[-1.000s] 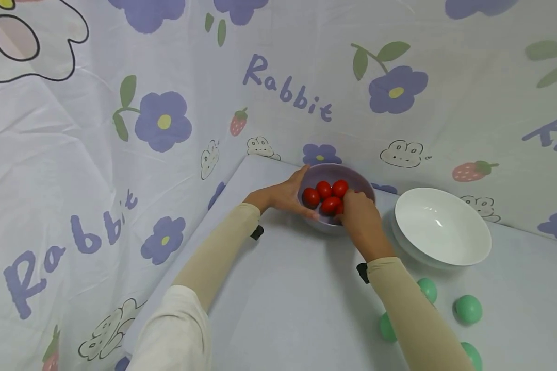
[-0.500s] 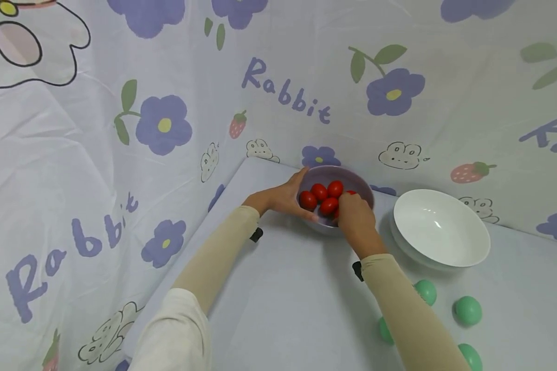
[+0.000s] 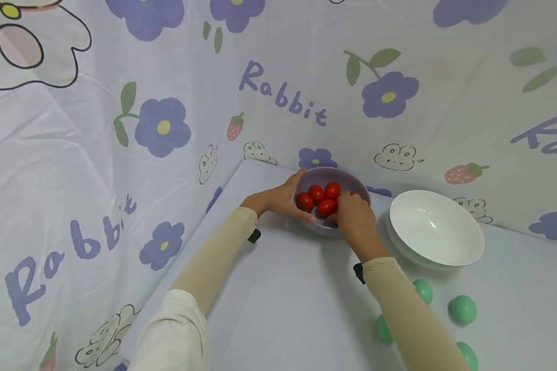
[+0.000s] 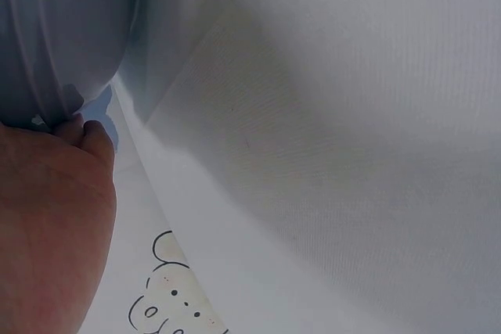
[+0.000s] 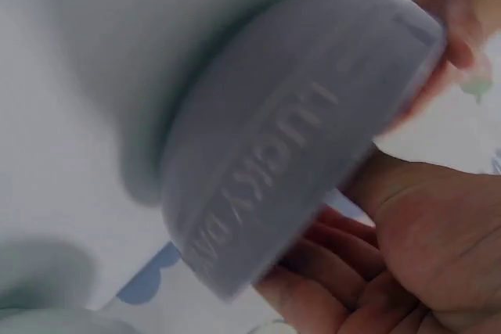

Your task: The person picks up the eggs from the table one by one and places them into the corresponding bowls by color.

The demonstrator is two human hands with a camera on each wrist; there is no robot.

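A purple bowl (image 3: 322, 231) stands near the table's back edge and contains several glossy red balls (image 3: 326, 208), some of them oval. My left hand (image 3: 285, 200) grips the bowl's left side, thumb at the front and fingers toward the back. The left wrist view has this hand (image 4: 55, 217) against the bowl's outer wall (image 4: 66, 29). Reaching over the front right rim, my right hand (image 3: 356, 219) has curled fingers around a red ball, mostly hidden by the hand. In the right wrist view, the rim of the bowl (image 5: 290, 138) hides the right fingertips.
To the right of the purple bowl stands a white bowl (image 3: 433, 226). Several green balls (image 3: 463, 309) lie on the table (image 3: 283, 304) in front of it, partly behind my right forearm. A patterned cloth (image 3: 278, 103) hangs behind and at the left.
My right hand has dipped slightly within the purple bowl, and the red balls have shifted a little. The left hand keeps its hold. The head view has moved slightly.
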